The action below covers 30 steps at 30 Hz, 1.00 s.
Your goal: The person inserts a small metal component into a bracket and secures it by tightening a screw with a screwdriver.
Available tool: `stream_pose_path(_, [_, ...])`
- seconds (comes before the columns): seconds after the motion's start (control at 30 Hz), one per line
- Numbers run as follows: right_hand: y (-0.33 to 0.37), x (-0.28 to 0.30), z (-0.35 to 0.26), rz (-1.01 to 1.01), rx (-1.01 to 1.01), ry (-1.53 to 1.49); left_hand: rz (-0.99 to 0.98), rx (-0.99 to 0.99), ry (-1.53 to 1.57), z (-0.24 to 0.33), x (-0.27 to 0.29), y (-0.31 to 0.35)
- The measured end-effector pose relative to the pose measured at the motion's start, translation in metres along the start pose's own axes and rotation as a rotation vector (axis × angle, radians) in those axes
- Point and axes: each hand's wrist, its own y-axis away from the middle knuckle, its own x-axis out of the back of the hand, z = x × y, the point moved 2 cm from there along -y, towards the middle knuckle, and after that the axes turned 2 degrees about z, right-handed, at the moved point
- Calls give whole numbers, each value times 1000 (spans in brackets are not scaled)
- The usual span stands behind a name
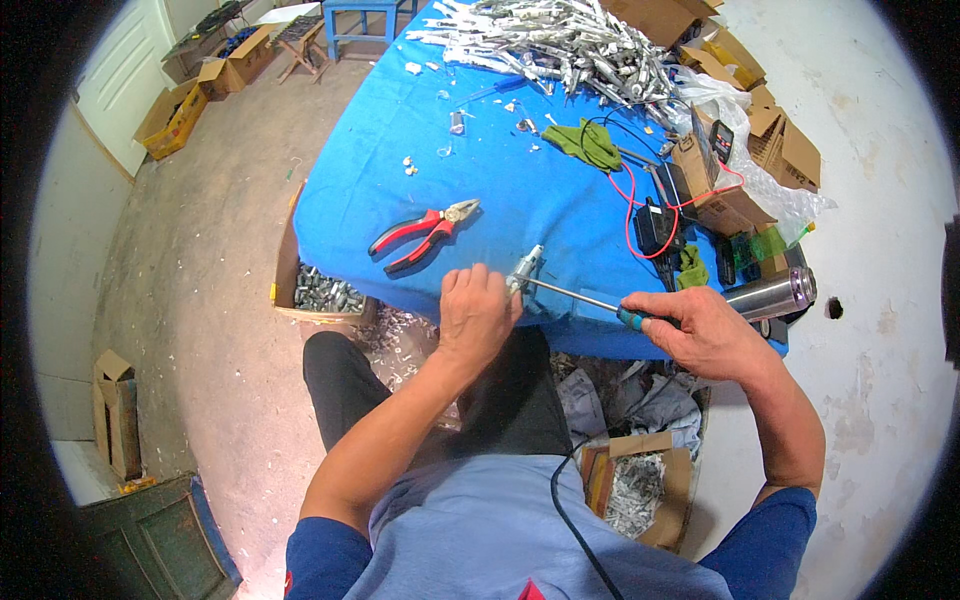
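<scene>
Near the front edge of the blue-covered table, my left hand point(475, 310) is closed around a small silvery metal part point(527, 266), whose narrow end sticks out past the fingers. From the right, my right hand point(695, 330) grips a screwdriver point(575, 294) by its blue and dark handle. The long thin shaft points left, and its tip meets the metal part beside my left fingers; whether it is inside the part I cannot tell. Pliers point(428, 236) with red and black handles lie on the cloth left of the part, jaws partly apart.
A large heap of silvery parts point(570, 45) covers the table's far end. A green cloth point(585, 145), red and black wires point(630, 205), boxes and a steel flask point(770, 294) line the right side. Below the left edge stands a carton of metal pieces point(283, 270); another carton point(675, 500) sits by my right side.
</scene>
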Motion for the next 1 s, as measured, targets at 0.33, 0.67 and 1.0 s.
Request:
stream_pose_path(0.33, [20,-25,15,79,-13,-64,-7,23,33,5,12,4])
stream_pose_path(0.67, [29,-34,30,146,68,-149,-271,342,47,12,11,13])
stream_pose_path(1.0, [31,-44,43,188,136,-126,-573,844,717,-11,-13,43])
